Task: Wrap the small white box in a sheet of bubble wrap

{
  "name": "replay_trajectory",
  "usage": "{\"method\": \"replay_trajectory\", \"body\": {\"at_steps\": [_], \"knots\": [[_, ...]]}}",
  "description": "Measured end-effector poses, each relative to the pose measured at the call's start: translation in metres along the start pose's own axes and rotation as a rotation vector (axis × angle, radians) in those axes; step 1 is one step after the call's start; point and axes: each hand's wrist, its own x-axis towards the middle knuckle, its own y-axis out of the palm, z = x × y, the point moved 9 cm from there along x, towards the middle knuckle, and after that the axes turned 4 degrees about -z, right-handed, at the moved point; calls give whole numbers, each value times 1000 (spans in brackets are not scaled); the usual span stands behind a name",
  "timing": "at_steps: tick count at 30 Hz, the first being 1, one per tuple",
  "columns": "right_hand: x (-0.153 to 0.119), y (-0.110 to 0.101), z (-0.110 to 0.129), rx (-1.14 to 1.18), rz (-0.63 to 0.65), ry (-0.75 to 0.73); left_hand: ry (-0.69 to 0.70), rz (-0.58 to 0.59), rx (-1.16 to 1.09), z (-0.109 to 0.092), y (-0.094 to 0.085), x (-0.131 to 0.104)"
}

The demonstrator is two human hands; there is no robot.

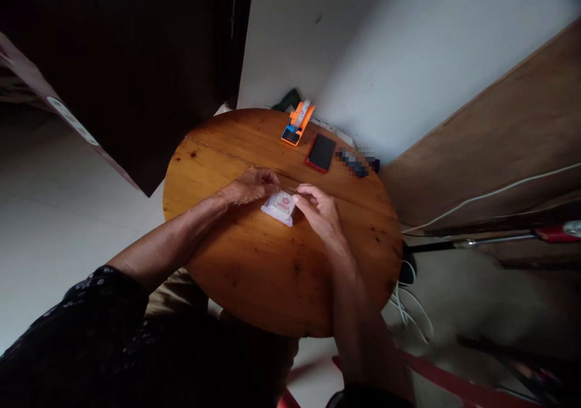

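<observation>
your two hands at a small wrapped packet

you have the packet (282, 207), pale with red print, in the middle of the frame, lying on the round wooden tabletop (272, 275). your left hand (254, 185) is at its upper left edge, fingers curled together by the wrapper; whether they are clamped on it, you cannot tell from here. your right hand (321, 209) is at its right side, thumb at the packet and fingers a little apart from the thumb. above the packet, toward the upper middle of the frame, stands an orange tape dispenser (298, 122), with a red-edged phone (321, 152) just to its right and a blurred dark item (356, 163) beside the phone.
</observation>
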Motion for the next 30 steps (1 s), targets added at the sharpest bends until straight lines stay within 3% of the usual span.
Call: {"method": "replay_trajectory", "body": {"at_steps": [6, 15, 22, 26, 30], "knots": [[7, 14, -9, 67, -19, 55, -30, 63, -37, 1, 10, -2], [10, 8, 7, 95, -189, -94, -43, 79, -79, 4, 17, -2], [-3, 9, 42, -60, -121, -313, -40, 69, -91, 6, 19, 0], [-8, 10, 48, -144, -56, -372, -43, 78, -85, 5, 21, -2], [-10, 6, 52, -172, -85, -409, -46, 74, -95, 3, 22, -3]]}}
